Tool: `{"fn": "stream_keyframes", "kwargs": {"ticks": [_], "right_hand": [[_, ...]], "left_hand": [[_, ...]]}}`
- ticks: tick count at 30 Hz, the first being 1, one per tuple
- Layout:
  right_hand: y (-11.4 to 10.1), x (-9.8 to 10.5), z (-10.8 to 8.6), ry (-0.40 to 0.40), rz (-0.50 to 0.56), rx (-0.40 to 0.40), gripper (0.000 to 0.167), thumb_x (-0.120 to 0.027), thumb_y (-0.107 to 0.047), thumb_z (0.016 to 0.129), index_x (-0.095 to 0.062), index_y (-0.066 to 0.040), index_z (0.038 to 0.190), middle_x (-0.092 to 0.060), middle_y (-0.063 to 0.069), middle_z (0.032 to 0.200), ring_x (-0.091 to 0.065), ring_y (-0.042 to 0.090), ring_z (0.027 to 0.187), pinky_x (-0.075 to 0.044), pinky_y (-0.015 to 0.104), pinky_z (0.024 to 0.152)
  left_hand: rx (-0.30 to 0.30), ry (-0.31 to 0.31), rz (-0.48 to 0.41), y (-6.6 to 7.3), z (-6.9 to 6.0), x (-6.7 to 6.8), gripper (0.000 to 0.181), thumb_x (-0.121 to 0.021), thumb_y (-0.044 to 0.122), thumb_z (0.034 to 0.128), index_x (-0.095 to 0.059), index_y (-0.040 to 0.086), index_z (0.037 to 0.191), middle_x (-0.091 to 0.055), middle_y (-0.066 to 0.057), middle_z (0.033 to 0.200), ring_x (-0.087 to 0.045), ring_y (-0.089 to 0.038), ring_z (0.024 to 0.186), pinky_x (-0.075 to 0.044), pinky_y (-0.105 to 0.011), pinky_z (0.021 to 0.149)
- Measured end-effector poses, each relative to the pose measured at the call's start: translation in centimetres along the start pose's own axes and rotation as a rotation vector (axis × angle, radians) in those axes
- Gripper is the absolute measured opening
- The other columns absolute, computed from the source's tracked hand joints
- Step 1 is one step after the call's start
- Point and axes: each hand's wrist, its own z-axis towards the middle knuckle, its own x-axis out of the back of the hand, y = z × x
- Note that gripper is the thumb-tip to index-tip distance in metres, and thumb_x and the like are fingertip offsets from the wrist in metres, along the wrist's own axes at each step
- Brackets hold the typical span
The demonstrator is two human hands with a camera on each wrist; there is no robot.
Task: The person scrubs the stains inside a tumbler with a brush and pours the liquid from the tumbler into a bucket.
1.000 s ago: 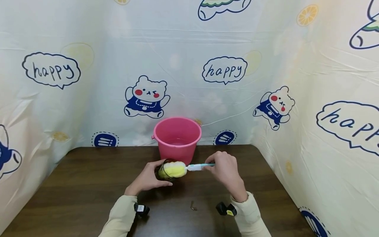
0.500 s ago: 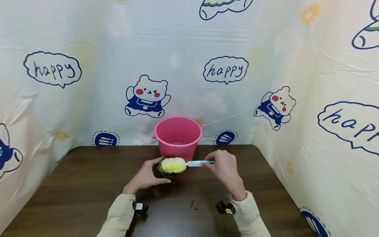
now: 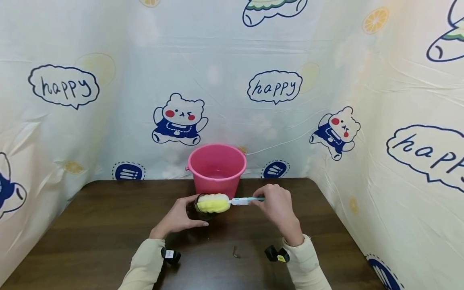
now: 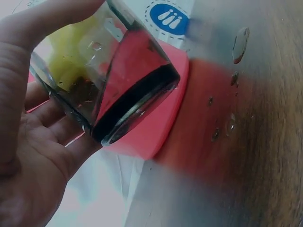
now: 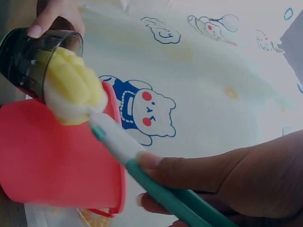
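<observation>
Just below the middle of the head view, I see the left hand [image 3: 179, 215] gripping a glass [image 5: 21, 59], tilted with its mouth toward the right. Right of centre, the right hand [image 3: 274, 205] pinches the handle of a brush [image 3: 237, 201], its yellow-and-white sponge [image 3: 214, 204] partly inside the glass. Above them in the frame, a pink bucket [image 3: 217, 186] stands on the table [image 3: 90, 241].
</observation>
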Motion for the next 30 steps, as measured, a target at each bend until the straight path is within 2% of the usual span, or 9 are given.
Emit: {"fn": "stream_keyframes", "kwargs": {"ticks": [6,10,14,20,27,30], "right_hand": [[-0.1,0.1,0.0,-0.069,0.009,0.014,0.015,-0.093,-0.029,0.072,-0.081,-0.020,0.076,-0.069,-0.008,0.068,-0.047,0.009,0.056,-0.039,0.027,0.049],[0.0,-0.4,0.3,-0.049,0.043,0.019,0.016,-0.093,-0.029,0.072,-0.082,-0.020,0.076,-0.069,-0.008,0.067,-0.047,0.010,0.055,-0.039,0.028,0.048],[0.2,-1.2,0.6,-0.028,0.027,0.003,0.015,-0.092,-0.029,0.074,-0.082,-0.019,0.078,-0.069,-0.008,0.067,-0.047,0.009,0.054,-0.039,0.027,0.048],[0.2,-1.4,0.7,-0.106,0.023,0.043,0.016,-0.093,-0.030,0.073,-0.081,-0.019,0.075,-0.069,-0.010,0.068,-0.048,0.009,0.055,-0.040,0.027,0.049],[0.6,-1.9,1.0,-0.050,0.071,-0.008,0.013,-0.092,-0.029,0.074,-0.082,-0.021,0.076,-0.070,-0.010,0.068,-0.049,0.008,0.056,-0.041,0.028,0.051],[0.3,-1.9,0.8,-0.063,0.061,-0.015,0.014,-0.092,-0.030,0.075,-0.082,-0.020,0.077,-0.070,-0.009,0.068,-0.049,0.009,0.056,-0.041,0.028,0.050]], "left_hand": [[-0.013,-0.013,0.007,-0.2,0.0,-0.1,0.082,-0.095,0.041,0.0675,-0.059,0.026,0.140,-0.064,0.013,0.132,-0.061,-0.012,0.117,-0.055,-0.037,0.097],[-0.007,-0.016,0.008,-0.3,0.0,-0.2,0.084,-0.094,0.049,0.0675,-0.059,0.027,0.141,-0.064,0.014,0.131,-0.060,-0.012,0.117,-0.055,-0.038,0.097],[-0.010,-0.016,0.014,-0.4,0.0,-0.3,0.083,-0.095,0.043,0.0681,-0.058,0.026,0.141,-0.063,0.014,0.132,-0.059,-0.012,0.119,-0.054,-0.040,0.099],[-0.012,-0.020,0.048,-0.2,0.0,-0.2,0.083,-0.097,0.032,0.0671,-0.060,0.023,0.141,-0.063,0.013,0.134,-0.058,-0.012,0.122,-0.052,-0.047,0.102],[-0.007,-0.010,0.016,-0.2,0.0,-0.2,0.085,-0.096,0.034,0.0692,-0.057,0.019,0.143,-0.062,0.012,0.134,-0.058,-0.012,0.121,-0.053,-0.044,0.101],[-0.010,-0.007,0.013,-0.3,-0.1,-0.1,0.085,-0.096,0.034,0.0687,-0.057,0.020,0.143,-0.063,0.013,0.134,-0.058,-0.012,0.121,-0.052,-0.045,0.102]]}}
